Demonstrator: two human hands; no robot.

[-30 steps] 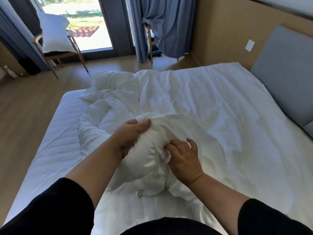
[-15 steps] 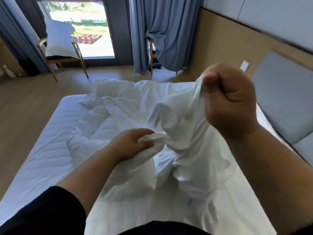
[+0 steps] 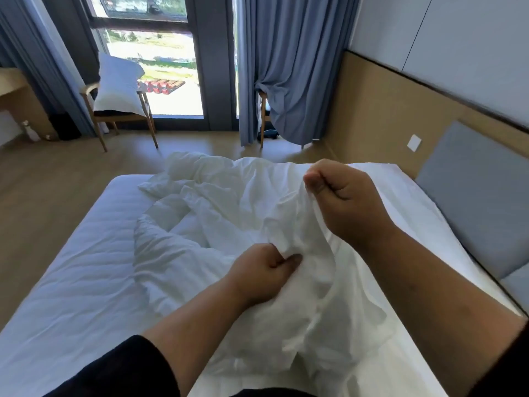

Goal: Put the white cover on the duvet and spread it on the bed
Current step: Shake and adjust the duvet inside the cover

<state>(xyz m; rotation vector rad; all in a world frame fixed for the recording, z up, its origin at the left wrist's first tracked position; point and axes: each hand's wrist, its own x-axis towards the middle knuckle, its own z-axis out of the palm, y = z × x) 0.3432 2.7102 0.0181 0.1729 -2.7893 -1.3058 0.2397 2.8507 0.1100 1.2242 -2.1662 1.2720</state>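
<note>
Both grips are closed on white cloth: the right hand pinches a fold of the cover between thumb and curled fingers and holds it lifted above the bed, while the left hand sits lower, thumb and fingers bunched on the same sheet of fabric nearer the mattress. The cover hangs slack between the two hands and drapes down toward the person's lap. The duvet lies crumpled in the middle of the bed, partly under the cover, its far end heaped toward the foot.

To my eye this is still the covering step, not the spreading: the hands seem to be working along an edge, hunting for a corner or the opening. How much of the duvet is already inside I cannot tell, since white lies on white.

Next, I would guess, the edge needs to be fed hand over hand until a corner comes up, then matched to a corner of the duvet. The heap at the far end will want shaking out before anything lies flat.
</note>
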